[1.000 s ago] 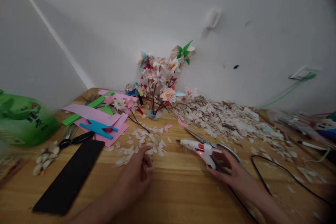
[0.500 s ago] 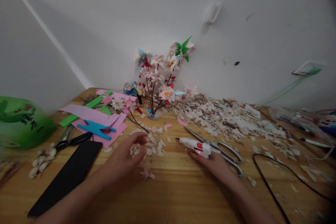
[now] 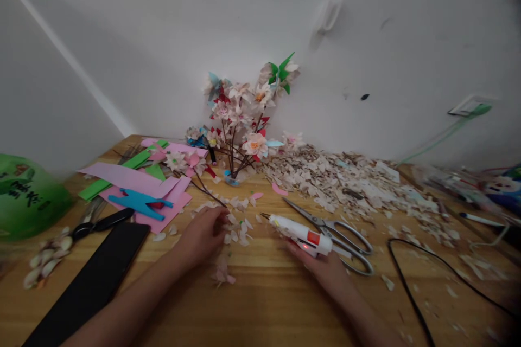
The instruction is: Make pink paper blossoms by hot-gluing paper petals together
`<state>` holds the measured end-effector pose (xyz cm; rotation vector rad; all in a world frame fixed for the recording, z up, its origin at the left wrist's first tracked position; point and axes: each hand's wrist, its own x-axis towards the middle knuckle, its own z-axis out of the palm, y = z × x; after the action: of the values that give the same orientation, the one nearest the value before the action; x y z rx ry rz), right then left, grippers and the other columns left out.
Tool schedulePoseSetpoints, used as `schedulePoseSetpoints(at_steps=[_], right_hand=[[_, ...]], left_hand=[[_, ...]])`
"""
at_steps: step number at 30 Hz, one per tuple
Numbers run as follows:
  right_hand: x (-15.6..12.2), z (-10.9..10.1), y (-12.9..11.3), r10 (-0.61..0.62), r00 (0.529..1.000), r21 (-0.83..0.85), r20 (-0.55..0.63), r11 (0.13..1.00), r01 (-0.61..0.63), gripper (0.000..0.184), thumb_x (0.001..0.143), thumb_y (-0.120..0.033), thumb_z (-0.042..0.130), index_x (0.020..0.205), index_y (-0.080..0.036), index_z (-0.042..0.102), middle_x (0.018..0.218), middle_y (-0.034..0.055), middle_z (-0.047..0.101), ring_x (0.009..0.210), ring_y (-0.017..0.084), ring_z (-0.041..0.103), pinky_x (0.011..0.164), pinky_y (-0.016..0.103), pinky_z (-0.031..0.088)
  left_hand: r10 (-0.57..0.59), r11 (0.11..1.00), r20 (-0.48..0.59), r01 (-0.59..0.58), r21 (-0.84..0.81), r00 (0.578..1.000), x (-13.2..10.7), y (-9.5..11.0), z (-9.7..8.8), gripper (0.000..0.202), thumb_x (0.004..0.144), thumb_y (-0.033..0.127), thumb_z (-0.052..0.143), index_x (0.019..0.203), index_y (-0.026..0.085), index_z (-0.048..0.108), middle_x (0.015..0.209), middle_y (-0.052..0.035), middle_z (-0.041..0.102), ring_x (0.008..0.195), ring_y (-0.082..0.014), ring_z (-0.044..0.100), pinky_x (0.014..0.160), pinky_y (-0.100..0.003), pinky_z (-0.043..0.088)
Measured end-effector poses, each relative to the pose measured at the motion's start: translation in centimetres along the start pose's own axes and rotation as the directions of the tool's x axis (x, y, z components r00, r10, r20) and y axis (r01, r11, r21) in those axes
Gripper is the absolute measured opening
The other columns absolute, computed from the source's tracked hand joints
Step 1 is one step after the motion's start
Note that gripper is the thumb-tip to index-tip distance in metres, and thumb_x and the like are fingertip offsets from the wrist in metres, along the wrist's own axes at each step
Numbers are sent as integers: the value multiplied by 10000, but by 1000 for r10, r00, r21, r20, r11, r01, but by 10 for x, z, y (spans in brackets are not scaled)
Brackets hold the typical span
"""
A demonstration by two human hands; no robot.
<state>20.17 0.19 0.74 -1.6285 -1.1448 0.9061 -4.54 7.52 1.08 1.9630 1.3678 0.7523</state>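
My right hand [image 3: 311,260] is wrapped round a white hot glue gun [image 3: 299,232] with an orange-red patch and a small red light; its nozzle points left. My left hand [image 3: 203,236] is low over the table among loose pale petals [image 3: 243,233], fingers curled in. What they hold, if anything, is hidden. Just beyond the fingertips ends a thin brown twig [image 3: 207,191] bearing a white flower. Below the hand lies a small pinkish flower [image 3: 223,272]. Silver scissors [image 3: 321,221] lie beside the glue gun.
Behind stands a vase of petal flowers [image 3: 240,114], with a heap of dry petals [image 3: 342,179] to its right. At left are pink paper [image 3: 126,174], a blue cut-out [image 3: 140,203], a black phone-like slab [image 3: 89,282] and a green bottle [image 3: 30,198]. A black cable [image 3: 407,276] curves at right.
My left hand has lowered toward the petals and its fingers have curled in. The glue gun has shifted slightly left in my right hand. The whole view has moved a little.
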Motion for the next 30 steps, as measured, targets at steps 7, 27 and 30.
schedulePoseSetpoints(at_steps=[7, 27, 30], right_hand=[[-4, 2, -7, 52, 999, 118, 10, 992, -52, 323, 585, -416, 715, 818, -192, 703, 879, 67, 740, 884, 295, 660, 845, 416, 493], [-11, 25, -13, 61, 997, 98, 51, 993, -66, 380, 589, -478, 702, 813, -170, 708, 763, 48, 727, 751, 257, 645, 689, 340, 503], [-13, 25, -13, 47, 997, 102, 61, 993, -53, 378, 591, -482, 702, 817, -179, 710, 793, 51, 735, 798, 271, 654, 740, 368, 509]], left_hand=[[-66, 968, 17, 68, -242, 998, 2, 4, -8, 284, 690, 189, 548, 972, 182, 523, 770, -22, 634, 727, -184, 621, 667, -335, 488], [44, 994, -38, -39, 102, 998, -8, 0, 2, 438, 632, 68, 532, 1034, 220, 617, 921, -67, 658, 907, -240, 573, 822, -365, 406], [15, 997, -52, -10, 82, 999, -6, -3, 4, 430, 653, 61, 512, 1039, 221, 612, 913, -70, 662, 910, -245, 578, 828, -380, 404]])
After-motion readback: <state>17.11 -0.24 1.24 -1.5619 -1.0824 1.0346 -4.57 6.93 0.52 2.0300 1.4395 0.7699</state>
